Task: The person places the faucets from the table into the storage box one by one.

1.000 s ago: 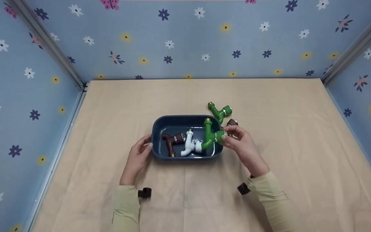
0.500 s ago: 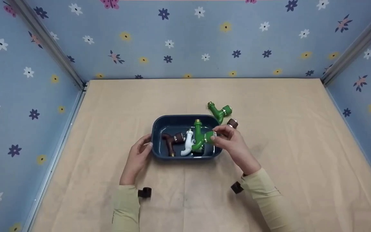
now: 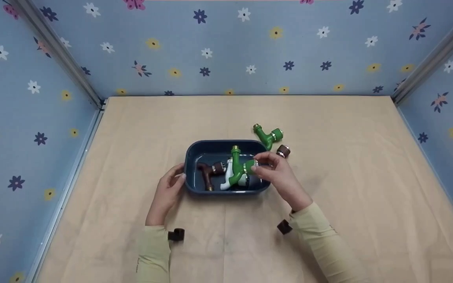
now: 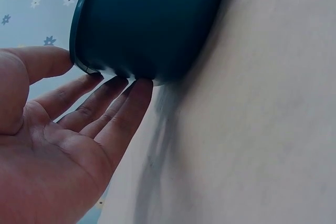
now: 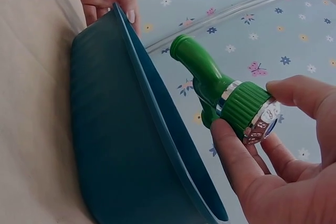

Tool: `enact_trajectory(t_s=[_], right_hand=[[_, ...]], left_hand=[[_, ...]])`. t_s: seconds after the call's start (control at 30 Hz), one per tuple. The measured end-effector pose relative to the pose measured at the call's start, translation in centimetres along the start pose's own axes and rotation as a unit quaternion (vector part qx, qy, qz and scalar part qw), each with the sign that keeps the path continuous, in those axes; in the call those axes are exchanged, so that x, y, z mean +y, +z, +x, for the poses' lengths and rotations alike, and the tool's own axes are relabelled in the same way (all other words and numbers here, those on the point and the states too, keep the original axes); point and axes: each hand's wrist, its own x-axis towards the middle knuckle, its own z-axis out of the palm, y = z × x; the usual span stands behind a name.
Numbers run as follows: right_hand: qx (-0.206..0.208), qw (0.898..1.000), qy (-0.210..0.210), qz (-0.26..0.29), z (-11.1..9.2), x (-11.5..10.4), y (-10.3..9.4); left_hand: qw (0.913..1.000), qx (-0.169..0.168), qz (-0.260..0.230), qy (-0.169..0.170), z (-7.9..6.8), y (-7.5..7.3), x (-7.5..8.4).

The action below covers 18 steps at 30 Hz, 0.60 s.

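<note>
My right hand pinches the ribbed handle of a green tap between thumb and fingers. It holds the tap over the dark blue basin, above its rim in the right wrist view. Inside the basin lie a brown tap and a white tap, the white one partly covered by the green tap in the head view. At the basin's left end my left hand touches the outer wall with nearly straight fingertips, its thumb at the rim.
Behind the basin's right corner another green tap lies on the beige cloth. Beside it sits a second brown tap, partly hidden by the right hand. Flower-patterned walls stand around the table.
My right hand has moved left with the green tap, from the basin's right end to over the white tap. The left hand has stayed at the basin.
</note>
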Motion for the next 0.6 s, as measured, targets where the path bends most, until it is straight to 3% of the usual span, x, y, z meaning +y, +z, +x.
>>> enact_trajectory(t_s=[0.27,0.4,0.6], right_hand=[[-0.004,1.0,0.023,-0.009,0.3,0.4,0.6],[-0.01,1.0,0.026,-0.012,0.5,0.5,1.0],[-0.023,0.999,0.03,-0.018,0.8,0.9,1.5]], left_hand=[[1.0,-0.004,-0.003,0.005,0.0,0.0,0.0],[0.9999,-0.005,-0.006,-0.013,0.0,0.0,0.3],[0.9997,-0.018,0.0,-0.014,-0.5,0.0,1.8]])
